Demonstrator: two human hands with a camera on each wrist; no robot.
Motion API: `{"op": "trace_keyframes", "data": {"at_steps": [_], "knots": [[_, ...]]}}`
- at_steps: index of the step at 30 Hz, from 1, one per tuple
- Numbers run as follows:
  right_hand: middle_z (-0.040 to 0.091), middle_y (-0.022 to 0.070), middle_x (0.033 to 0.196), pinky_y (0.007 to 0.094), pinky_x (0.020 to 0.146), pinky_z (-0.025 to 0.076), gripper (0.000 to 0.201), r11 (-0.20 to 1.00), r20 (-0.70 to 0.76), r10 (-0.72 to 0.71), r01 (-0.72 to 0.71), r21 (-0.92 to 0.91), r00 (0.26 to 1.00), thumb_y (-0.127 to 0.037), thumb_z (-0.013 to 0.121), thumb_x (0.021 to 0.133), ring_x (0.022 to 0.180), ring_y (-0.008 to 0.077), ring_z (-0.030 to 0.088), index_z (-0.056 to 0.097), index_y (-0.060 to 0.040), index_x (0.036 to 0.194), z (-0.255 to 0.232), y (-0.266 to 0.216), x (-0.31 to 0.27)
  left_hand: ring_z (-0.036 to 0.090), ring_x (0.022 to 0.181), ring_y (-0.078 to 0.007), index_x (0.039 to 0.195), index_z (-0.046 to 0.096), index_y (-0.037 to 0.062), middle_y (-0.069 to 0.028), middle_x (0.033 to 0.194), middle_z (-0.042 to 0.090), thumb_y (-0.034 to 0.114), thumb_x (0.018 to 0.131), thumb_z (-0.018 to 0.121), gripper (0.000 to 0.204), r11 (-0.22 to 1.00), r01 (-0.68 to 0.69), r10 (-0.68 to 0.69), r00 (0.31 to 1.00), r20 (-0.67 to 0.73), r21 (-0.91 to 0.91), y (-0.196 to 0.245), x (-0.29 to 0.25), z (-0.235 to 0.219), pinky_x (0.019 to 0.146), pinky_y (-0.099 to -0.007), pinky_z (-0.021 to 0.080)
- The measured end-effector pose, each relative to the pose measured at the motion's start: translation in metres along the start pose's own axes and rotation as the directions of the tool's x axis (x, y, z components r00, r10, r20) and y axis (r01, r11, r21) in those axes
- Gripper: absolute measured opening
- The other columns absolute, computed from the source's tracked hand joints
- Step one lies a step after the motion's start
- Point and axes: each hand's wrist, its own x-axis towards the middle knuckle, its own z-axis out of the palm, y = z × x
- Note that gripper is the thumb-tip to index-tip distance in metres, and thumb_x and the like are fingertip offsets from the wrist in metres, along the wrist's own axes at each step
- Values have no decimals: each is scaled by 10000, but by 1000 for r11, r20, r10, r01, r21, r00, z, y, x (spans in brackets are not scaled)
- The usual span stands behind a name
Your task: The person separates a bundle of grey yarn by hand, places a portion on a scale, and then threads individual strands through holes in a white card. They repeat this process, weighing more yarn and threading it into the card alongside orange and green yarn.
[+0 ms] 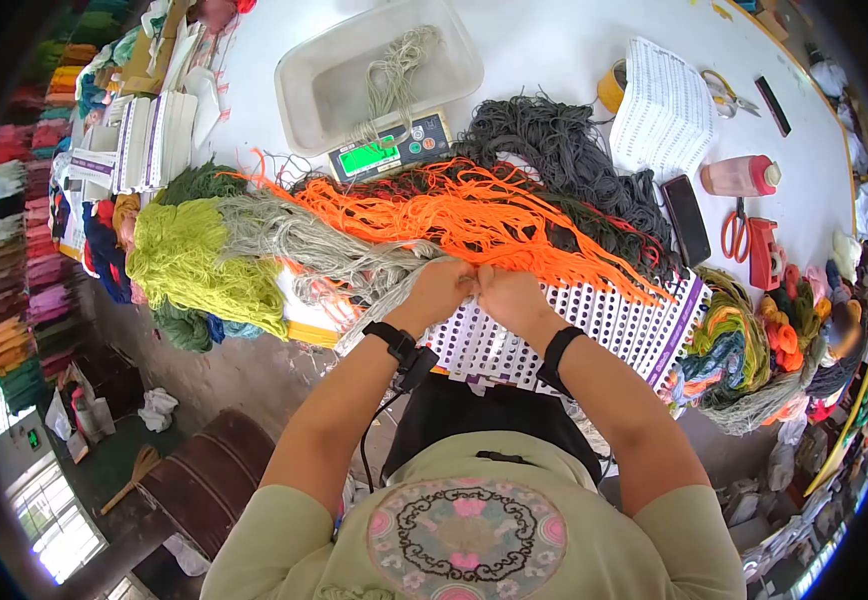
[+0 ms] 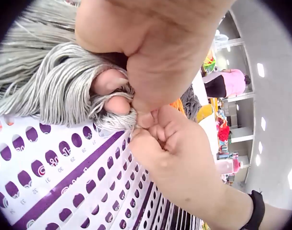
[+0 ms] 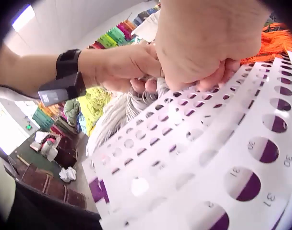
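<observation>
In the head view the left hand (image 1: 441, 292) and right hand (image 1: 514, 298) meet over white punched cards (image 1: 494, 345) with purple edges. Grey thread (image 2: 64, 91) is gripped in the left hand (image 2: 150, 52), its fingertips showing among the strands in the left wrist view. The right hand (image 2: 177, 148) has its fingers curled against the left hand, pinching at the end of the grey bundle. From the right wrist, the grey strands (image 3: 119, 112) hang below the left hand (image 3: 131, 67), beside the right hand (image 3: 208, 48). Orange thread (image 1: 474, 215) lies just beyond both hands.
A plastic tub (image 1: 324, 80) with grey thread stands beside a scale (image 1: 394, 150). Yellow-green thread (image 1: 189, 260) lies left, dark thread (image 1: 544, 130) behind. On the right are a phone (image 1: 687, 220), bottle (image 1: 739, 177), red-handled scissors (image 1: 735, 238) and a card stack (image 1: 662, 105).
</observation>
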Motion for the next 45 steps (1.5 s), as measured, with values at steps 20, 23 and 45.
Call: {"op": "trace_keyframes", "data": {"at_steps": [20, 23, 45], "knots": [[641, 108, 743, 446, 582, 489, 104, 966, -146, 90, -51, 252, 985, -187, 564, 863, 662, 335, 628, 538, -94, 899, -12, -2, -4, 651, 883, -226, 1227, 556, 99, -50, 1111, 648, 467, 966, 477, 458, 693, 133, -261, 963, -74, -709, 29, -63, -106, 643, -322, 503], [640, 95, 820, 368, 608, 500, 198, 876, -232, 288, -158, 456, 929, -166, 616, 888, 712, 278, 644, 597, -82, 1067, -46, -35, -8, 602, 1095, -247, 1406, 382, 106, -79, 1339, 518, 647, 934, 297, 723, 162, 107, -101, 991, 91, -981, 54, -97, -128, 625, -262, 505], [361, -56, 690, 240, 561, 341, 71, -2, -238, 766, 372, 928, 598, -156, 525, 915, 600, 73, 361, 466, -155, 876, -227, -38, -213, 577, 836, -55, 1315, 466, 72, -46, 1027, 600, 117, 931, 595, 408, 184, -396, -108, 901, -419, -900, -20, -255, -296, 483, -115, 390]]}}
